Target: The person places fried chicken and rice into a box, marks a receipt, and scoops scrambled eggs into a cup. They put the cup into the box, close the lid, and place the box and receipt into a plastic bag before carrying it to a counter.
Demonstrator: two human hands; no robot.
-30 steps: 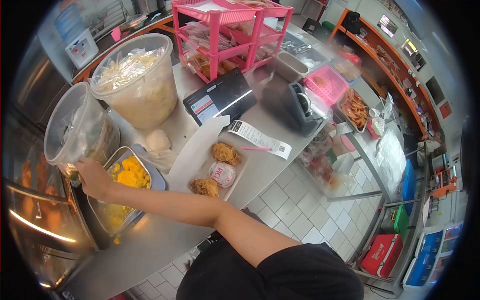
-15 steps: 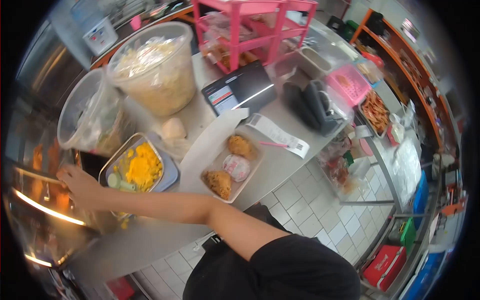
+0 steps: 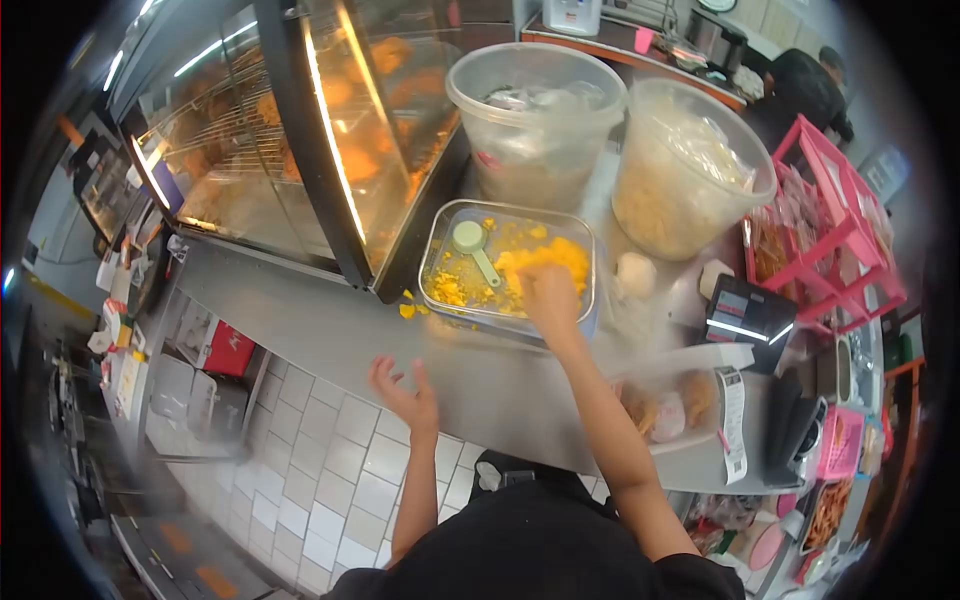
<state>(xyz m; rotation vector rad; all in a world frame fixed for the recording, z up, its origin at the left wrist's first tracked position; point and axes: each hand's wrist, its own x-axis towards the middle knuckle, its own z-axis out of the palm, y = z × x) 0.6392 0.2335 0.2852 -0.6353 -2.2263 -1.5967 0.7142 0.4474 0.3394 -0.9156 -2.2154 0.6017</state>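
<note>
My right hand (image 3: 548, 298) reaches down into a metal-rimmed tray (image 3: 437, 240), its fingers curled into a mound of soft yellow food (image 3: 565, 256); the fingertips are hidden. In the same tray lies a pale green scoop (image 3: 468, 238), with yellow crumbs around it. My left hand (image 3: 408, 396) hovers in front of the counter edge, fingers spread, holding nothing. Right of my forearm stands an open takeaway box (image 3: 648, 378) with fried chicken (image 3: 698, 396) and a round wrapped item (image 3: 667, 414). A printed receipt (image 3: 735, 425) lies beside it.
A lit glass warming cabinet (image 3: 365, 190) with fried food stands left of the tray. Two large clear tubs (image 3: 535, 130) are behind it. A pink rack (image 3: 835, 200) and a tablet (image 3: 748, 322) stand at right. A person (image 3: 808, 90) in dark clothes is at the back.
My view has swung left. One hand was at the cabinet's edge; now my right hand is in the yellow food and my left hand is in view, open. The scoop lies among the crumbs.
</note>
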